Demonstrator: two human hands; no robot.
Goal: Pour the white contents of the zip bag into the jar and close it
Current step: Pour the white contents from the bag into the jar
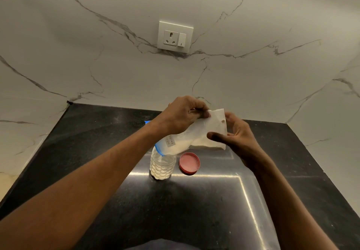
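Black polished counter (pixel 194 210) under a marbled wall is bearing the clear jar (pixel 162 167), partly filled with white. Both hands are tilting the zip bag (pixel 196 132) so its blue-edged mouth is dipping into the jar: the left hand (pixel 183 117) is pinching the raised bottom corner, the right hand (pixel 235 134) (fingers loosely spread) is cradling the side. Beside the jar, the red lid (pixel 189 163) is waiting.
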